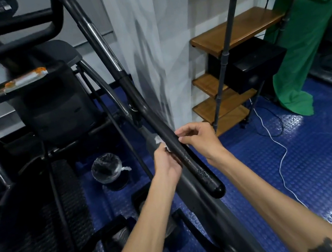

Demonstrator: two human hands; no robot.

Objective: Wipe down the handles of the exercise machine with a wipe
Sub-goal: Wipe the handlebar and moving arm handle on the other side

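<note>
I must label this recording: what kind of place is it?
Probably a small home or private gym: an exercise machine with a long black handle, blue studded rubber flooring, and wooden shelves against the wall.

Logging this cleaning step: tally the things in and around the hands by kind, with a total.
Hands: 2, left hand and right hand
White wipe: 1
Black handle: 1
Lined waste bin: 1
Wipe packet: 1
Total: 6
</note>
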